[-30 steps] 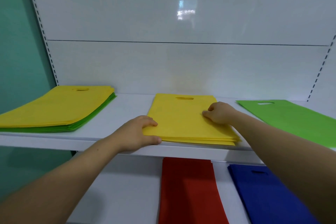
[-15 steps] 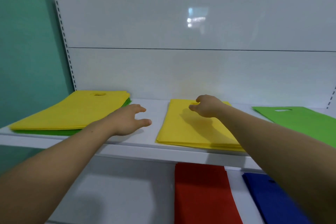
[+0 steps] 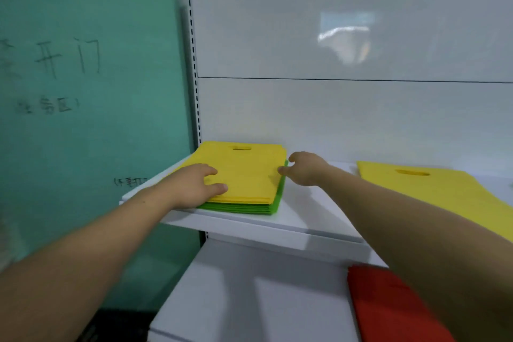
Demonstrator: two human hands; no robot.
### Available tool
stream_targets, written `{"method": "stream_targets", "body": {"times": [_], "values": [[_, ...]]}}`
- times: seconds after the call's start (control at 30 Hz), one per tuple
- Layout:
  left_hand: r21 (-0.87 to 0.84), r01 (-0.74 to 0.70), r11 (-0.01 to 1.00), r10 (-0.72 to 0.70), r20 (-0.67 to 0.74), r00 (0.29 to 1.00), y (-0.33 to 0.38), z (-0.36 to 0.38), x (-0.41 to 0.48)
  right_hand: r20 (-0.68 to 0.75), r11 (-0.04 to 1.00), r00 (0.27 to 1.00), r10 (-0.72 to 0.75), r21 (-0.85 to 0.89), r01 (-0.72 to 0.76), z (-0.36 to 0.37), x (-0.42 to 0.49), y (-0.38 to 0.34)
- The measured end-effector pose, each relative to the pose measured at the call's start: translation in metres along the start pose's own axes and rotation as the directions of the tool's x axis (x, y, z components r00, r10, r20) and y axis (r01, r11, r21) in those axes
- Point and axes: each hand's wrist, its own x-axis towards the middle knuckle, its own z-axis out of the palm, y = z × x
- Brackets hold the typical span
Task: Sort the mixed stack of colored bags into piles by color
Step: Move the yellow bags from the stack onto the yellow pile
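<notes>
The mixed stack (image 3: 244, 175) lies at the left end of the upper shelf, yellow bags on top and green bags (image 3: 249, 207) beneath. My left hand (image 3: 197, 186) rests flat on the stack's near left corner, thumb along the front edge. At the stack's right edge is my right hand (image 3: 304, 171), its fingertips touching the side of the yellow layers. A sorted yellow pile (image 3: 433, 191) sits further right on the same shelf.
The white upper shelf (image 3: 291, 219) ends at a teal wall (image 3: 83, 119) with handwriting on the left. A red pile (image 3: 388, 305) lies on the lower shelf (image 3: 249, 300) at the bottom right. A white back panel rises behind the shelves.
My view swung left. Both hands left the sorted yellow pile and moved left onto the mixed stack, the left landing on top, the right reaching its right edge.
</notes>
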Motion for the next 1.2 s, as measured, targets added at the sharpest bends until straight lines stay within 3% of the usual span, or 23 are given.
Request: {"method": "stream_targets", "body": {"times": [0.23,0.33,0.43,0.67,0.93,1.2], "values": [[-0.028,0.048,0.998,-0.05,-0.066,0.997,-0.08,-0.007,0.003,-0.056,0.973,0.976,0.21,0.114,-0.202,0.04,0.031,-0.056],[-0.085,0.057,0.995,-0.058,-0.011,0.998,-0.096,0.005,0.004,-0.096,0.944,0.947,0.307,0.153,-0.291,0.048,0.035,-0.06],[-0.071,0.038,0.997,-0.043,-0.074,0.996,-0.099,0.015,0.004,-0.092,0.904,0.921,0.377,0.255,-0.345,0.051,0.035,-0.06],[-0.055,0.029,0.998,-0.033,-0.067,0.997,-0.101,0.016,0.011,-0.323,0.891,0.884,0.338,0.411,-0.19,0.064,0.026,-0.058],[-0.001,0.038,0.999,-0.038,-0.048,0.998,-0.099,0.018,0.012,-0.404,0.904,0.85,0.339,0.389,-0.175,0.066,0.023,-0.051],[0.02,0.022,1.0,-0.022,-0.038,0.999,-0.098,0.018,0.01,-0.23,0.832,0.875,0.426,0.479,-0.279,0.06,0.02,-0.049]]}}
